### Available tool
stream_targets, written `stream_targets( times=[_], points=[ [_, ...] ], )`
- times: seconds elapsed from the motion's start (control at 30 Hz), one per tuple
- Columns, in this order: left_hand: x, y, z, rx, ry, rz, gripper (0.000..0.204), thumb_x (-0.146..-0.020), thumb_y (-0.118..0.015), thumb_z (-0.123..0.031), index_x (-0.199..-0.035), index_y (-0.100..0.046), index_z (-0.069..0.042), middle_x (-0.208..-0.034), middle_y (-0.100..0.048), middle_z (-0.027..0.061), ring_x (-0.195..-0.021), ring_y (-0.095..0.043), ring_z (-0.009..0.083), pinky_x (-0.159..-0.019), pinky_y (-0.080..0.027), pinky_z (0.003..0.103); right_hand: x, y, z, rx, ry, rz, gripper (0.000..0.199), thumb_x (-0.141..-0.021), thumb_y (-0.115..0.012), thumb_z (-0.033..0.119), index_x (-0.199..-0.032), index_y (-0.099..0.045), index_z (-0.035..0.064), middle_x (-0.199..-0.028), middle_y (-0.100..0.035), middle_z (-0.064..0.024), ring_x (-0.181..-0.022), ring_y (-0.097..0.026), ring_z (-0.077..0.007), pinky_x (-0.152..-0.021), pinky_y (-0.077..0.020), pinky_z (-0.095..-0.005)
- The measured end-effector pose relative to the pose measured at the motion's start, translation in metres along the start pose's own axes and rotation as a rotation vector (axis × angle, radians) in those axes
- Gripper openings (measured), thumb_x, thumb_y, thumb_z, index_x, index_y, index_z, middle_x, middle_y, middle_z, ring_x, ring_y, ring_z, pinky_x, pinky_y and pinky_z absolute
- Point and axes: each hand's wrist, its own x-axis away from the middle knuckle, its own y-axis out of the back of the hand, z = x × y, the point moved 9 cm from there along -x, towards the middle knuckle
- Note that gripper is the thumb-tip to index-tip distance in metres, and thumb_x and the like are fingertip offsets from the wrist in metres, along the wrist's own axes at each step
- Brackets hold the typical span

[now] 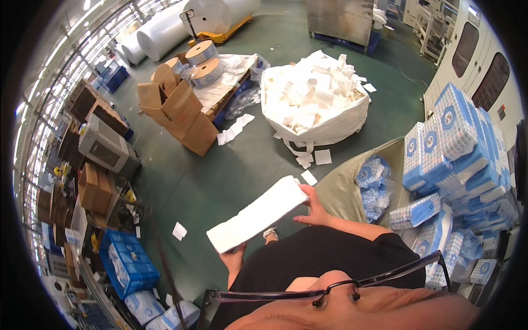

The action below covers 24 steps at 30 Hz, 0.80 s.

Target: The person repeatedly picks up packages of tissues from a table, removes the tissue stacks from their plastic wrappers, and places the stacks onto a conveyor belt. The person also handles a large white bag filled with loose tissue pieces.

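A long block of stacked white tissues [258, 213] is held level between my two hands, above the floor. My left hand [234, 259] grips its near left end from below, the fingers partly hidden under the paper. At the opposite end, my right hand [314, 208] is closed round the block's edge, with the thumb on the near side. The block carries no wrapper. Beyond it stands a big white bulk bag [316, 129] heaped with loose tissue pieces [316, 88].
Blue-and-white tissue packs [440, 143] are piled to my right, beside an olive sack [341, 184] containing wrappers. A cardboard box [184, 118] and a pallet of rolls [208, 71] stand far left. A blue crate [132, 261] sits near left. Paper scraps [179, 231] litter the green floor.
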Motion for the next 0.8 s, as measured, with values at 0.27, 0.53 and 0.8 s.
stream_targets(
  times=[0.27, 0.53, 0.8],
  points=[
    [-0.266, -0.091, -0.013, 0.000, -0.218, 0.338, 0.089, -0.065, -0.089, -0.010, -0.134, -0.034, 0.001, -0.125, -0.052, 0.0137, -0.116, -0.054, 0.0246, -0.097, -0.047, 0.040, -0.126, 0.026, -0.118, -0.095, -0.220, -0.275, 0.105, -0.071, -0.082, 0.052, -0.148, -0.024, 0.0112, -0.144, -0.024, -0.0102, -0.134, -0.034, -0.0279, -0.102, -0.0453, -0.0445],
    [-0.438, -0.278, -0.018, -0.016, -0.214, 0.553, 0.089, -0.065, -0.087, -0.012, -0.134, -0.032, 0.001, -0.125, -0.050, 0.0129, -0.116, -0.052, 0.0238, -0.098, -0.043, 0.038, -0.236, 0.133, -0.241, -0.243, -0.337, -0.596, 0.084, -0.091, -0.039, 0.072, -0.147, -0.023, 0.0112, -0.138, -0.041, -0.0071, -0.123, -0.048, -0.0218, -0.098, -0.0457, -0.0415],
    [-0.592, -0.491, 0.026, -0.140, -0.270, 0.560, 0.097, -0.065, -0.087, -0.017, -0.137, -0.026, 0.003, -0.132, -0.044, 0.0174, -0.122, -0.048, 0.0265, -0.103, -0.040, 0.040, -0.376, 0.307, -0.447, -0.362, -0.454, -0.753, 0.075, -0.095, -0.032, 0.069, -0.143, -0.032, 0.0109, -0.132, -0.050, -0.0063, -0.115, -0.055, -0.0197, -0.092, -0.0478, -0.0360]
  ],
)
